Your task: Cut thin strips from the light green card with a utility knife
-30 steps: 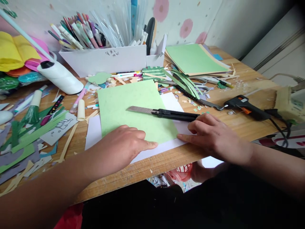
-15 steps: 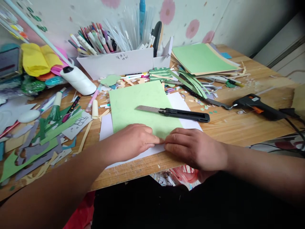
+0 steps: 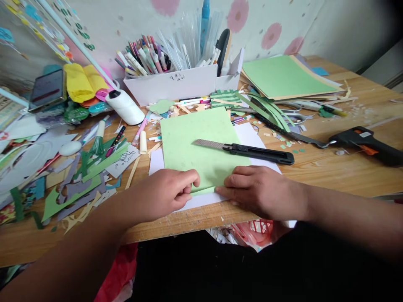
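Note:
A light green paper sheet (image 3: pixel 195 138) lies on a white sheet (image 3: pixel 252 136) near the table's front edge. Its near edge is folded up in a narrow strip, visible between the hands. My left hand (image 3: pixel 171 188) has curled fingers closed at the left part of that folded edge. At the right part, my right hand (image 3: pixel 258 188) presses the fold, fingers together, thumb side hidden. A black utility knife (image 3: pixel 258 153), blade out, rests across the green sheet, just beyond my right hand, touching neither hand.
Paper scraps (image 3: pixel 91 167) cover the left side. Behind stand a white pen box (image 3: pixel 173 86) and a white thread spool (image 3: pixel 127 107). A stack of green and cream sheets (image 3: pixel 280 77) lies at the back right, a black glue gun (image 3: pixel 365 142) at the right.
The view has shifted left, so things appear further right. My left hand's fingers have curled and moved apart from my right hand, and the folded green strip now shows between them.

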{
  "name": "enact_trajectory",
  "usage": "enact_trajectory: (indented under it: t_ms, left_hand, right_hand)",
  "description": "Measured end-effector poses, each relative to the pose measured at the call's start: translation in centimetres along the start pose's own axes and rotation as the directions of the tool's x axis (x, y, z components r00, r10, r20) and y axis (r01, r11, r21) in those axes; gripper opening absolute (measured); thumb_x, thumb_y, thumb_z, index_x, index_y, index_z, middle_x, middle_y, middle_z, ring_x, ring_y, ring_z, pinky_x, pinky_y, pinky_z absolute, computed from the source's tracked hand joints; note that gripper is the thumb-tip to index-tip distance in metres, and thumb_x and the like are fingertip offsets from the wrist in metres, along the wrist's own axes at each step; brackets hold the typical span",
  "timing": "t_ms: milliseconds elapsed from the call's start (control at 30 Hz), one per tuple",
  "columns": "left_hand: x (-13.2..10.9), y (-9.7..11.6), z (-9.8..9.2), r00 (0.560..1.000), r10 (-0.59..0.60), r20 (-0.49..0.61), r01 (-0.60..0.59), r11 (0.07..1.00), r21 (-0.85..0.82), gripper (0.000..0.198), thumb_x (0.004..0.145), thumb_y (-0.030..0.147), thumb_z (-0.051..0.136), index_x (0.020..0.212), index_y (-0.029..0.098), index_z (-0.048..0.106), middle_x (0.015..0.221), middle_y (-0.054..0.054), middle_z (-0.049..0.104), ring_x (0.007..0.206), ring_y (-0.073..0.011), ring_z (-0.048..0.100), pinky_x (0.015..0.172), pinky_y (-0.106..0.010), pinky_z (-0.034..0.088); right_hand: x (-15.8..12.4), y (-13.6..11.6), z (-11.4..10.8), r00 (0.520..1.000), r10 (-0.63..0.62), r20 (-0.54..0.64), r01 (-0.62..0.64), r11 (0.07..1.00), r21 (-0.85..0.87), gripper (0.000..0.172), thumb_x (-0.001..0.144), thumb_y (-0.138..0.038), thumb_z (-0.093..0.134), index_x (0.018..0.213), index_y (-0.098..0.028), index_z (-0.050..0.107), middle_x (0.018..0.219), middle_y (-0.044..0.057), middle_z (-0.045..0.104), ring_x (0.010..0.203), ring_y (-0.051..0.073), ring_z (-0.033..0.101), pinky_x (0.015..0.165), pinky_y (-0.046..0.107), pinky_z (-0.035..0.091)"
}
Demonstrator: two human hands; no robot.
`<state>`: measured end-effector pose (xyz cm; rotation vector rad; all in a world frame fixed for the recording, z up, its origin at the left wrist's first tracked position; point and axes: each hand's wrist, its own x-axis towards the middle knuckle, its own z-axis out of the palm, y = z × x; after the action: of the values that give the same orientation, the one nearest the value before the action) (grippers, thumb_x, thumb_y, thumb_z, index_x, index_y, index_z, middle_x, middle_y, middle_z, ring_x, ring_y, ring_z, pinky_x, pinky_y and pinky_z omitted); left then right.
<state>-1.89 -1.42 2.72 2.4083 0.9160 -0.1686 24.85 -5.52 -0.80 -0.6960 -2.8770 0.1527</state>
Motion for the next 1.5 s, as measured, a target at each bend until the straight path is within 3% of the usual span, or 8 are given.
enact_trajectory:
  t_ms: [200, 367, 667, 1100, 1167, 1300, 1433, 1500]
  left_hand:
    - [-2.0, -0.5, 1.3, 0.988, 0.095, -0.124, -0.087, 0.994, 0.071, 0.031, 0.093, 0.013, 0.039, 0.113, 0.021, 0.061, 0.094, -0.002, 0.061, 0.083, -0.0144, 0.057, 0.073, -0.025, 0.041]
    - [-3.0, -1.1, 1.5, 0.984, 0.132, -0.116, -0.132, 0.991, 0.009, 0.049, 0.093, 0.006, 0.032, 0.127, 0.027, 0.06, 0.09, -0.002, 0.056, 0.08, -0.0113, 0.054, 0.071, -0.021, 0.041]
    - [-3.9, -1.0, 2.8, 0.981, -0.124, -0.151, 0.118, 0.992, -0.046, 0.029, 0.099, 0.035, 0.043, 0.093, 0.018, 0.066, 0.076, 0.003, 0.045, 0.07, -0.0118, 0.045, 0.063, -0.022, 0.036]
    - [-5.9, -3.0, 4.5, 0.941, 0.07, -0.332, -0.008, 0.983, 0.184, 0.044, 0.097, 0.011, 0.038, 0.126, 0.033, 0.062, 0.084, -0.001, 0.051, 0.081, -0.0151, 0.049, 0.073, -0.027, 0.043]
    - [-6.0, -2.2, 4.7, 0.901, 0.071, -0.429, 0.035, 0.971, 0.235, 0.042, 0.094, 0.01, 0.039, 0.12, 0.029, 0.067, 0.088, -0.004, 0.055, 0.083, -0.0173, 0.051, 0.074, -0.031, 0.046]
    - [-5.3, 2.4, 6.1, 0.711, 0.107, -0.695, 0.122, 0.954, 0.272, 0.042, 0.089, 0.006, 0.039, 0.12, 0.017, 0.065, 0.115, -0.013, 0.062, 0.112, -0.0273, 0.054, 0.095, -0.048, 0.046]
    - [-3.0, 6.6, 8.7, 0.876, 0.191, -0.443, -0.001, 0.919, 0.395, 0.063, 0.095, 0.047, 0.046, 0.142, 0.005, 0.041, 0.152, -0.018, 0.036, 0.144, -0.0326, 0.025, 0.113, -0.046, 0.035]
    - [-1.9, 7.0, 9.8, 0.893, 0.164, -0.418, 0.048, 0.89, 0.453, 0.088, 0.089, 0.068, 0.042, 0.145, 0.001, 0.034, 0.155, -0.022, 0.028, 0.145, -0.0358, 0.021, 0.115, -0.048, 0.031]
  right_hand:
    - [0.1, 0.2, 0.1, 1.0, -0.008, 0.019, 0.007, 0.999, 0.034, 0.033, 0.099, -0.022, 0.038, 0.121, -0.012, 0.061, 0.094, 0.008, 0.057, 0.087, 0.019, 0.048, 0.079, 0.035, 0.043]
    - [0.3, 0.3, -0.2, 0.999, -0.016, 0.046, 0.011, 0.994, 0.108, 0.033, 0.099, -0.022, 0.038, 0.121, -0.011, 0.061, 0.093, 0.009, 0.055, 0.087, 0.02, 0.047, 0.081, 0.035, 0.042]
    - [0.0, 0.6, 0.0, 1.0, 0.005, 0.001, -0.005, 0.987, 0.162, 0.039, 0.099, -0.034, 0.041, 0.128, -0.015, 0.058, 0.092, 0.008, 0.052, 0.081, 0.019, 0.045, 0.074, 0.035, 0.042]
    - [0.3, -0.1, 0.0, 0.997, 0.024, 0.068, -0.028, 0.998, 0.051, 0.061, 0.094, -0.05, 0.045, 0.141, -0.011, 0.049, 0.09, 0.011, 0.05, 0.08, 0.022, 0.04, 0.072, 0.036, 0.041]
    - [0.3, -0.2, 0.2, 0.998, 0.033, 0.058, -0.037, 0.997, 0.064, 0.059, 0.094, -0.049, 0.046, 0.14, -0.012, 0.05, 0.09, 0.01, 0.05, 0.08, 0.022, 0.04, 0.072, 0.036, 0.04]
    - [0.2, -0.1, 0.6, 0.999, 0.027, 0.032, -0.029, 0.995, 0.091, 0.057, 0.094, -0.049, 0.046, 0.137, -0.012, 0.052, 0.089, 0.01, 0.05, 0.08, 0.022, 0.04, 0.072, 0.036, 0.039]
    - [0.1, -0.2, 0.7, 0.998, 0.038, 0.04, -0.043, 0.99, 0.131, 0.04, 0.094, -0.049, 0.047, 0.102, -0.014, 0.066, 0.088, 0.009, 0.051, 0.081, 0.021, 0.041, 0.072, 0.036, 0.039]
    - [0.1, -0.3, 0.7, 0.997, 0.055, 0.056, -0.063, 0.988, 0.139, 0.038, 0.093, -0.049, 0.048, 0.091, -0.015, 0.065, 0.088, 0.009, 0.051, 0.081, 0.021, 0.04, 0.072, 0.036, 0.039]
